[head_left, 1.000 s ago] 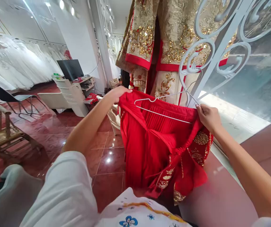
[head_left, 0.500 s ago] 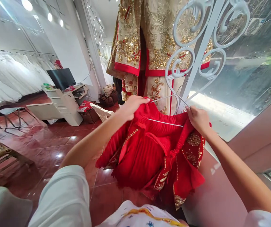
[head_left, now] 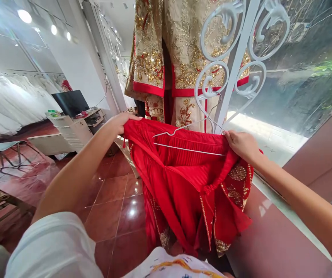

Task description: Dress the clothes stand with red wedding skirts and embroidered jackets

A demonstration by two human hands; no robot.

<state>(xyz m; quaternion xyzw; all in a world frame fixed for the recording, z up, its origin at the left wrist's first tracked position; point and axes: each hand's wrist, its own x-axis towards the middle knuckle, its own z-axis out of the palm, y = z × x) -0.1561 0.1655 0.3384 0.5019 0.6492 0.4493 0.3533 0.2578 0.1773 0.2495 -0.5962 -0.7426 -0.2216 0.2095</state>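
Observation:
A red garment [head_left: 189,185] with gold embroidery hangs in front of me from a white wire hanger [head_left: 189,148]. My left hand [head_left: 121,120] grips the garment's upper left edge, fingers closed over the cloth. My right hand [head_left: 241,144] pinches the right end of the hanger together with the cloth there. The hanger's hook [head_left: 210,116] rises next to a white scrolled metal frame [head_left: 235,65]. The garment's waist is stretched wide between my hands and the rest drops toward the floor.
A cream and gold embroidered robe [head_left: 180,58] with red trim hangs right behind. A glass window [head_left: 299,77] is on the right above a reddish ledge [head_left: 270,239]. A white desk with a monitor [head_left: 71,102], chairs and white dresses stand left on the red tiled floor [head_left: 116,200].
My left hand moved left, pulling the bunched red garment out wide again along the hanger. The right hand stayed at the hanger's right end. The view shifted slightly.

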